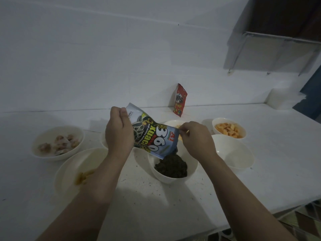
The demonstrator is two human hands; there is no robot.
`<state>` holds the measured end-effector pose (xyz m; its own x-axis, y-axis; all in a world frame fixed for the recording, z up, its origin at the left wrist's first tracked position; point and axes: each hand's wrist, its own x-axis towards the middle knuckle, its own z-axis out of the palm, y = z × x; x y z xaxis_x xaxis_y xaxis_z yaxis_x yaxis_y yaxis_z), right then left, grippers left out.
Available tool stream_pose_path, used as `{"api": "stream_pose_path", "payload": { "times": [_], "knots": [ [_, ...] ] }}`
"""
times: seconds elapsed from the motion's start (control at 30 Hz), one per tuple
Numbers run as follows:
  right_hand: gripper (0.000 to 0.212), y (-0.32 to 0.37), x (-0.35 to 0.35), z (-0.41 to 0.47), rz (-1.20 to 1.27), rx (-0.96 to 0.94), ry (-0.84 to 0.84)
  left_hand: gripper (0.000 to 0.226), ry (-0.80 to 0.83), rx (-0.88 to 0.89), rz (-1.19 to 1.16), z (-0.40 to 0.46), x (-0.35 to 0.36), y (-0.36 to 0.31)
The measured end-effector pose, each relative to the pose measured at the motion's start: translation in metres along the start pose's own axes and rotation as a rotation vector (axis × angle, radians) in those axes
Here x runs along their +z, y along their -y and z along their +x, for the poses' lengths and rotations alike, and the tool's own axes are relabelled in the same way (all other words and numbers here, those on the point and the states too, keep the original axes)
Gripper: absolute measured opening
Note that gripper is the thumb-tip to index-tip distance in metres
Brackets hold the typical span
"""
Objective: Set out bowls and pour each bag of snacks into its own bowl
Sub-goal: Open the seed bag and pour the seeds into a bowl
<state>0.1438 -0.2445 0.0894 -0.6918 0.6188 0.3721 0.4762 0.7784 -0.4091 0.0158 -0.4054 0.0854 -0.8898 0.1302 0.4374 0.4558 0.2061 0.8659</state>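
We hold a blue seed bag [152,136] upside down over the middle bowl [173,173], its mouth low and just above a dark heap of seeds [172,166] already lying in that bowl. Our left hand [119,132] has its grip closed round the bag's upper end, fingers curled over the edge; our right hand [196,138] pinches the bag's corner near the mouth between thumb and fingertips.

Around it on the white table [260,180] stand more white bowls. One at the far left [58,143] holds pale, brownish pieces. One nearer us on the left [76,169], partly behind our left forearm, holds a few yellow bits. At the right, one bowl [234,153] sits just beside the middle one, and we cannot tell whether anything is in it. Behind it another bowl [229,128] holds orange snacks. A further bowl [173,122] shows behind the bag, mostly hidden.

A red snack bag [180,100] stands upright at the back of the table, leaning against the white wall [104,58].
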Motion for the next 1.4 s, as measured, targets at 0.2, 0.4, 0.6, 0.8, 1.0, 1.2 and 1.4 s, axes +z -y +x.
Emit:
{"api": "stream_pose_path", "payload": {
  "times": [0.2, 0.4, 0.6, 0.8, 1.0, 1.2, 1.4],
  "knots": [
    [0.016, -0.004, 0.002, -0.002, 0.069, 0.026, -0.009, 0.03, 0.018, 0.019, -0.003, 0.0, 0.0, -0.004],
    [0.015, -0.003, 0.001, -0.002, 0.072, 0.035, 0.018, 0.03, 0.022, 0.033, 0.0, 0.002, -0.001, -0.004],
    [0.016, 0.001, 0.004, -0.007, 0.074, -0.001, 0.057, 0.029, 0.009, 0.043, 0.034, 0.005, -0.006, -0.003],
    [0.012, 0.004, 0.003, -0.011, 0.144, -0.01, -0.086, 0.029, 0.012, 0.026, -0.006, 0.007, -0.007, -0.003],
    [0.012, 0.0, 0.002, -0.017, 0.127, -0.003, 0.008, 0.028, 0.028, 0.045, 0.016, 0.007, -0.008, -0.002],
    [0.011, 0.001, -0.006, -0.016, 0.227, 0.026, -0.057, 0.028, 0.065, 0.029, -0.036, 0.008, -0.003, -0.004],
    [0.01, -0.005, -0.003, -0.019, 0.194, 0.027, 0.0, 0.026, 0.086, 0.074, -0.017, 0.004, -0.003, 0.002]
  ]
}}
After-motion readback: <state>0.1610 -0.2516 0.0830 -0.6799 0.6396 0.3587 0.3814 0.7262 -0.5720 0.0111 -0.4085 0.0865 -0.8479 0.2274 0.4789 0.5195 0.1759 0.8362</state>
